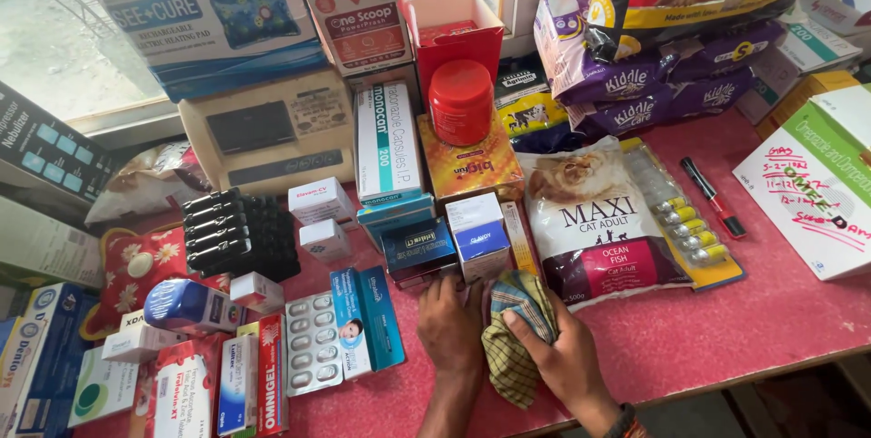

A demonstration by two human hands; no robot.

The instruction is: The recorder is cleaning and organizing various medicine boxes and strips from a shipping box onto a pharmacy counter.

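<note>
- While the right hand (567, 361) bunches a checked cloth (515, 334) against the red tabletop (726, 320), fingers pinching its folds, the left hand (451, 320) rests flat beside it at nine o'clock, fingers pressed together, holding nothing.
- Judging by this, wiping the counter is the step in hand; a further pass would call for lifting the small cartons at twelve o'clock.
- Just beyond the cloth stand a dark blue box (419, 247) and a white-and-blue carton (478, 234).
- At two o'clock lies a white-and-maroon cat food pouch (603, 225).
- At nine o'clock lies a silver blister strip (313, 343).
- Farther off at twelve, a red jar (461, 102) sits on an orange box.
</note>
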